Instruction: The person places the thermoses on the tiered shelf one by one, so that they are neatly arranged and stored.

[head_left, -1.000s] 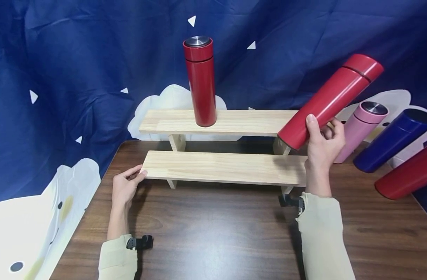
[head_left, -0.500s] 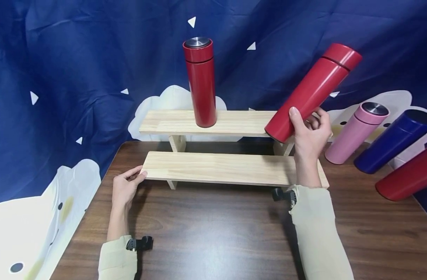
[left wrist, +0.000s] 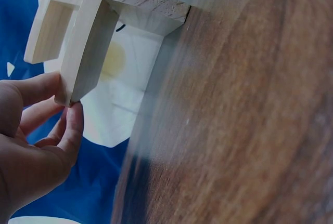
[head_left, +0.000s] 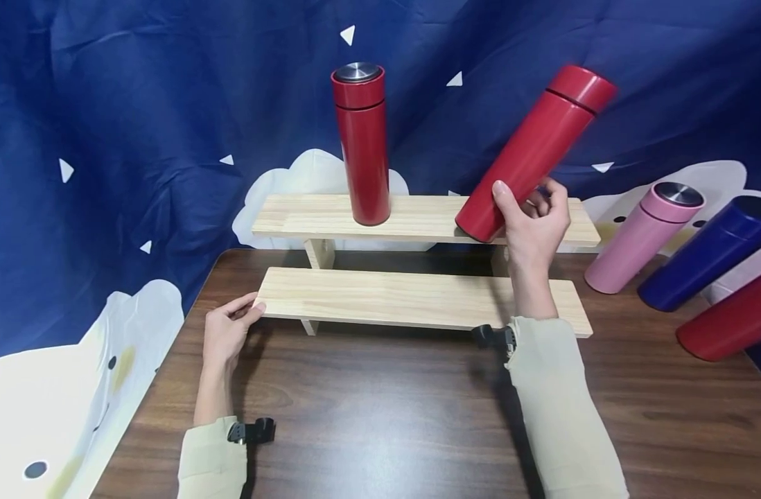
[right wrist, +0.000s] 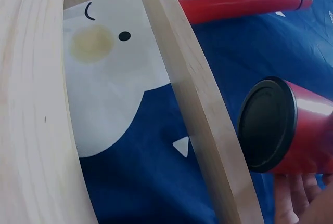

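Note:
My right hand grips a red thermos flask by its lower half. The flask leans to the right, its base close over the upper shelf of a two-step wooden stand. In the right wrist view the dark base of this flask faces the camera beside the shelf edge. A second red thermos with a steel-topped lid stands upright on the upper shelf, left of the held one. At the lower shelf, my left hand pinches the left end between thumb and fingers.
On the right of the brown wooden table are a pink thermos, a blue thermos and another red thermos. A dark blue curtain with white cartoon shapes hangs behind the stand.
My right hand has carried the red thermos left and over the upper shelf, tipping it somewhat more upright. The left hand has kept its hold on the lower shelf's end.

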